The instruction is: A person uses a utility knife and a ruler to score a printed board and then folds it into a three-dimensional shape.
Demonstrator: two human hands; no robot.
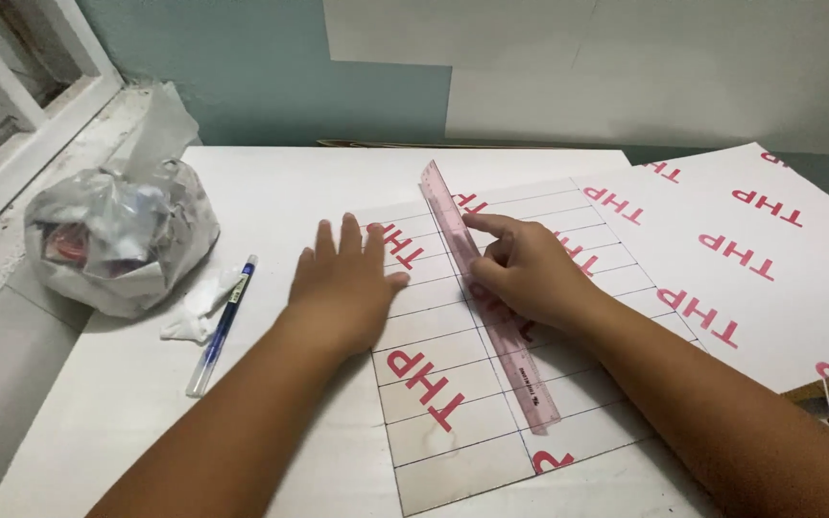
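A white sheet (pixel 453 422) with red letters and ruled pencil lines lies on a white board. My left hand (pixel 343 283) rests flat on the sheet's left edge, fingers spread, holding nothing. A clear pink ruler (pixel 520 369) lies diagonally across the sheet. My right hand (pixel 525 273) presses on the ruler's middle, index finger stretched out along it toward the far end.
A blue-and-clear pen (pixel 223 321) and a crumpled white tissue (pixel 194 307) lie left of my left hand. Beyond them sits a plastic bag of scraps (pixel 117 235). A larger white sheet with red letters (pixel 769 259) lies to the right. A window frame (pixel 21 105) is at far left.
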